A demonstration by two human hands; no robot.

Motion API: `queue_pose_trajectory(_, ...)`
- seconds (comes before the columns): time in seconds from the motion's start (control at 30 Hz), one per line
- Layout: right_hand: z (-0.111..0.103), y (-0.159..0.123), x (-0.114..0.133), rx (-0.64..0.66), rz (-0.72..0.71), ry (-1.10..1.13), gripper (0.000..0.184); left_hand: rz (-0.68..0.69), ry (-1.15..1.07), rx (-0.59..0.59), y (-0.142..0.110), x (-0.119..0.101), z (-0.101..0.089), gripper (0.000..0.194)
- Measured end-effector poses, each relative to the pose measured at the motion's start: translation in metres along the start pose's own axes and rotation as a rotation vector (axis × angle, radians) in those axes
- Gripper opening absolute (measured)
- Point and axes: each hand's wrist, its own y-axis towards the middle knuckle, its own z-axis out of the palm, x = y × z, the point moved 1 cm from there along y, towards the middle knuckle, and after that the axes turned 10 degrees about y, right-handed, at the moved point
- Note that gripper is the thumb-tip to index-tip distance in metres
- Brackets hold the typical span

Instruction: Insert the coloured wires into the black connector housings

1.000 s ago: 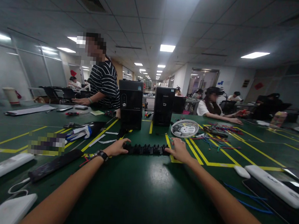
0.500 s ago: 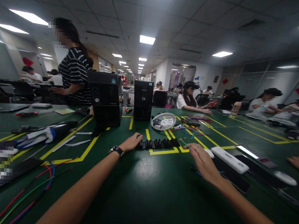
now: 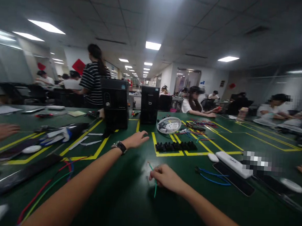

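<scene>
My right hand (image 3: 166, 178) pinches a thin green wire (image 3: 155, 190) between thumb and fingertips, low over the near middle of the table. The wire's bare-looking end points up and left. Beyond it, my left hand (image 3: 137, 139), with a watch on the wrist, is stretched forward with its fingers extended and nothing in them. Right of its fingertips lies a row of black connector-like blocks (image 3: 174, 147), inside yellow tape lines; the hand is apart from it. Blue wires (image 3: 215, 176) lie to the right of my right hand.
Two black computer towers (image 3: 148, 106) stand at the back, with a white basket (image 3: 169, 125) of small parts beside them. A white power strip (image 3: 233, 164) lies right. Red, green and blue wires (image 3: 48, 185) lie left. Other people's hands (image 3: 0, 133) rest at both sides.
My right hand has carried the green wire left and nearer to me, away from the black blocks. My left hand has let go of the blocks' left end. The view has shifted slightly left.
</scene>
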Motion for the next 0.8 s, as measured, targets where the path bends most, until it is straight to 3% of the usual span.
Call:
queue_pose_trajectory(0.13, 0.062, 0.057, 0.027, 0.146, -0.058, -0.019, 0.025, -0.147, 0.324, -0.099, -0.085, 0.065, -0.065, 0.042)
queue_pose_trajectory(0.23, 0.106, 0.087, 0.052, 0.256, -0.09, 0.02, 0.024, -0.354, 0.557, -0.05, -0.156, 0.117, -0.094, 0.042)
queue_pose_trajectory(0.33, 0.146, 0.107, 0.072, 0.372, -0.084, 0.088, 0.025, -0.575, 0.512, 0.101, -0.206, 0.157, -0.098, 0.053)
queue_pose_trajectory(0.4, 0.167, 0.115, 0.079, 0.38, -0.098, 0.003, 0.029, -0.597, 0.479, 0.142, -0.224, 0.169, -0.087, 0.054)
queue_pose_trajectory(0.5, 0.185, 0.118, 0.081, 0.247, -0.2, -0.239, 0.032, -0.595, 0.405, 0.138, -0.232, 0.165, -0.063, 0.059)
queue_pose_trajectory(0.6, 0.186, 0.11, 0.075, 0.118, -0.338, -0.381, 0.026, -0.548, 0.339, 0.121, -0.222, 0.141, -0.042, 0.064)
queue_pose_trajectory(0.8, 0.15, 0.082, 0.057, 0.051, -0.371, -0.557, 0.022, -0.398, 0.264, 0.14, -0.177, 0.063, -0.008, 0.064)
